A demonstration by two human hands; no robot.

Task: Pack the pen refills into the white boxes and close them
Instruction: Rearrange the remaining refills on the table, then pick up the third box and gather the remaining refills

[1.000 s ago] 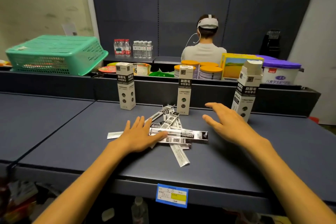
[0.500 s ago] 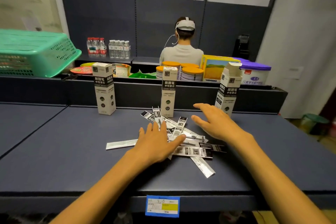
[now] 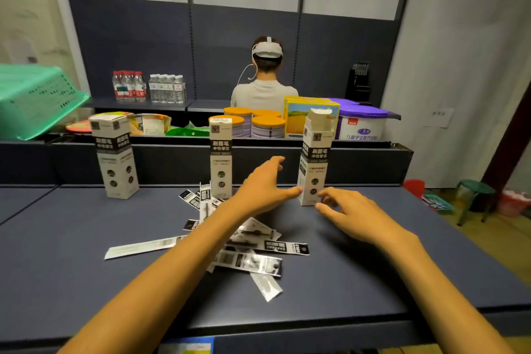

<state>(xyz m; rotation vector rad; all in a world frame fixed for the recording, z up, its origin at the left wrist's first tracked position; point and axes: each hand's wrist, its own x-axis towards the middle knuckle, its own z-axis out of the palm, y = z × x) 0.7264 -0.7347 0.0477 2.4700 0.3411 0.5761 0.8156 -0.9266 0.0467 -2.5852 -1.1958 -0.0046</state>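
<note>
Head view. Three white boxes stand upright on the dark table [image 3: 86, 238]. Right-hand box [image 3: 314, 164], top flap open, is the landmark. Left hand [image 3: 263, 185]: fingers spread, released, thumb tip at the box's lower left edge. Right hand [image 3: 349, 207]: fingers loosely curled, holding nothing, just right of its base. Pen refill packets [image 3: 258, 247] lie heaped left and nearer, under the left forearm.

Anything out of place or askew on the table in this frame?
The refills lie in a loose, crisscrossed heap, one off to the left. The right box has its top flap up; the other two boxes look shut. Both hands flank it, open.
</note>
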